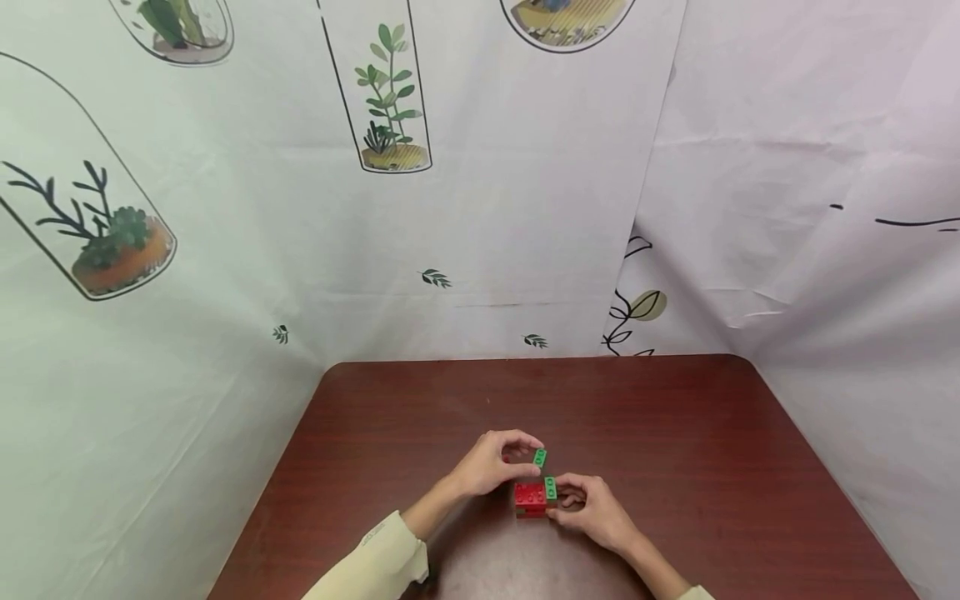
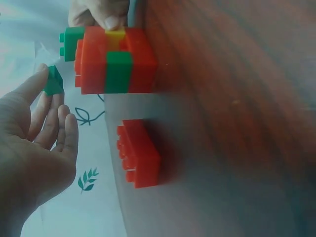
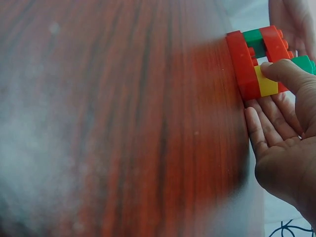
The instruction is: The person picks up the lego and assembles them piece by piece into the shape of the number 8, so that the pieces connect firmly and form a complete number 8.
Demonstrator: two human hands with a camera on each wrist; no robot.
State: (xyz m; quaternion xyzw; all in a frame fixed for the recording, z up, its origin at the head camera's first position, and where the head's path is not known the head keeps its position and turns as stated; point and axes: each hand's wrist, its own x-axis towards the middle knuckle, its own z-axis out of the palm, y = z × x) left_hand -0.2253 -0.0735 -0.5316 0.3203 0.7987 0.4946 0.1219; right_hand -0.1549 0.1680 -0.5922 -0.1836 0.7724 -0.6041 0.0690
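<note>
My left hand (image 1: 491,463) pinches a small green toy brick (image 1: 540,457) between thumb and fingertips, above and just behind a stack of toy bricks (image 1: 530,496). The stack has red bricks at bottom and top, with a green brick (image 2: 119,72) and a yellow brick (image 3: 266,80) between them and a gap in the middle layer. On top, at its right end, sits another green brick (image 1: 551,488). My right hand (image 1: 592,507) grips the stack's right end, its thumb on the yellow brick's side. The held green brick is apart from the stack.
A loose red brick (image 2: 140,155) stands on the dark wooden table (image 1: 637,417), mostly hidden behind my left hand in the head view. White printed cloth (image 1: 487,250) hangs around the table's back and sides.
</note>
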